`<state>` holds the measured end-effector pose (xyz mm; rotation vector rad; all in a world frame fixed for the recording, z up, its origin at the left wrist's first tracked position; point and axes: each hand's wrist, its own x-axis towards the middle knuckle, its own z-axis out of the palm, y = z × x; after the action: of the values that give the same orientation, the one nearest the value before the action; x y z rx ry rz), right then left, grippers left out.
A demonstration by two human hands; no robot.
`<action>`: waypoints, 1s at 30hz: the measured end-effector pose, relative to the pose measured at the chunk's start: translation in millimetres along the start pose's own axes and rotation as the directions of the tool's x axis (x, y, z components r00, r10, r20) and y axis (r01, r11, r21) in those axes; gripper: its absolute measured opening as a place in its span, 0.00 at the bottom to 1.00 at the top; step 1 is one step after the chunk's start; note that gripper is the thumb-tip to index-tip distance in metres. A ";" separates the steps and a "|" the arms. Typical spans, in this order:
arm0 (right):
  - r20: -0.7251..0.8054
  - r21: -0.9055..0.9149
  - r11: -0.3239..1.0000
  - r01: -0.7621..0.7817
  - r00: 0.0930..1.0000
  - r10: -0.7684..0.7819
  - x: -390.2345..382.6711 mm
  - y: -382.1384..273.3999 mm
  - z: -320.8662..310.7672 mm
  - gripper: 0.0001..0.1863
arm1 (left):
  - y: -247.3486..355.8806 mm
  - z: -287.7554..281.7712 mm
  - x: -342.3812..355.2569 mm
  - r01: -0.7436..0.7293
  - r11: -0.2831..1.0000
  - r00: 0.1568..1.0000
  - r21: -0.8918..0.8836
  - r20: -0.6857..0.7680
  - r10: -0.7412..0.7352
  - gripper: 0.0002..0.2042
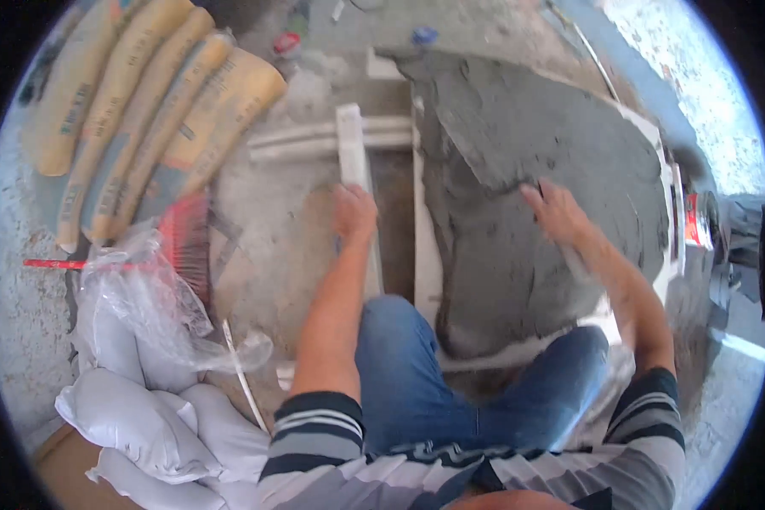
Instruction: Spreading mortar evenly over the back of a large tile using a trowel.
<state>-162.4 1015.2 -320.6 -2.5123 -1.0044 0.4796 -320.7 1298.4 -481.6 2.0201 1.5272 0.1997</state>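
A white slab [425, 255] lies in front of my knees, its top covered with wet grey mortar [518, 280]. Over the mortar is my right hand [557, 214], closed around what looks like a trowel, mostly hidden by the fingers and blurred. A ridge and a stepped edge mark the mortar to the left of that hand. My left hand [354, 211] is closed on a long white bar [352, 144] that runs away from me, left of the slab. Crosswise under the bar's far end lie white rails [297, 143].
Filled yellow-brown sacks [170, 110] lean in a row at the far left. Nearer are a red broom [187, 242], clear plastic wrap [136, 280] and white sacks [144, 416]. A red-labelled can [697, 221] stands right of the slab. A thin white stick [242, 374] lies by my left arm.
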 end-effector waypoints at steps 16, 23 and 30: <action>0.596 0.458 0.730 -0.508 0.784 0.172 -0.9 -71.3 74.1 0.23 | 1.8 -3.7 1.8 0.070 0.993 0.992 -0.094 -0.097 -0.079 0.21; 0.712 0.606 0.416 -0.678 0.696 0.097 -24.9 -37.1 44.6 0.19 | -7.5 4.7 4.4 -0.006 1.000 0.987 -0.010 -0.159 0.005 0.23; 0.555 0.118 0.930 -0.348 0.800 0.229 -81.0 13.0 -64.4 0.18 | 8.3 -5.0 -2.9 0.108 0.991 0.988 -0.075 -0.105 -0.115 0.25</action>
<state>-181.6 934.3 -257.6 -2.3814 -0.6766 1.3694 -317.1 1296.2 -472.4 1.8908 1.6724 0.3182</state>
